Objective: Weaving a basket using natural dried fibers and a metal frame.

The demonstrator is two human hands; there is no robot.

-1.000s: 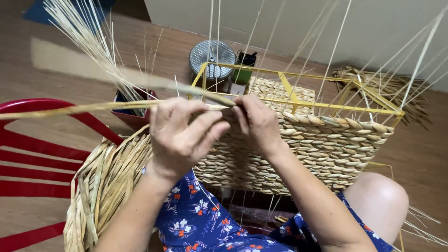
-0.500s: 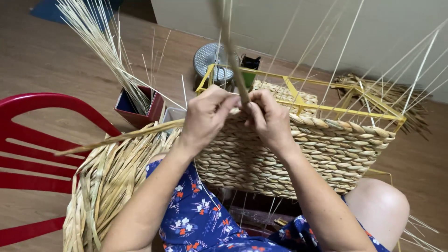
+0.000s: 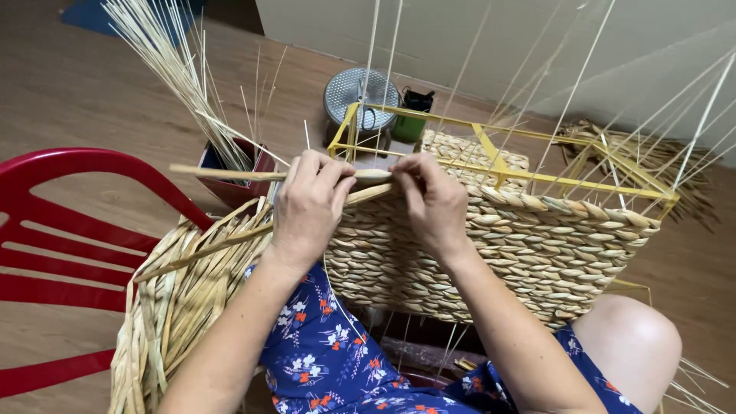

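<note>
Both forearms extend forward from the lower edge of the view and converge at the near top edge of the woven basket.

Left hand: back of the hand faces up, wrist straight, fingers curled together and pinched on a flat pale straw strand. The strand runs out sideways to the left of this hand and ends just beside its fingertips.

Right hand: knuckles up, fingers bent down and closed against the basket rim. Whether it also grips the strand cannot be told. The two hands sit just beside each other, thumbs nearly touching.

Containers: beyond the hands stand a round silver-grey metal object and, just to its right, a small green container with a black top. To the left of the left hand, a dark red box holds a sheaf of thin pale stalks.

Basket: rectangular, built on a yellow wire frame; walls woven from thick twisted tan fibre in horizontal rows. Thin upright stakes rise from the rim. It rests against the person's lap. A bundle of loose straw lies under the left forearm, beside a red plastic chair.
</note>
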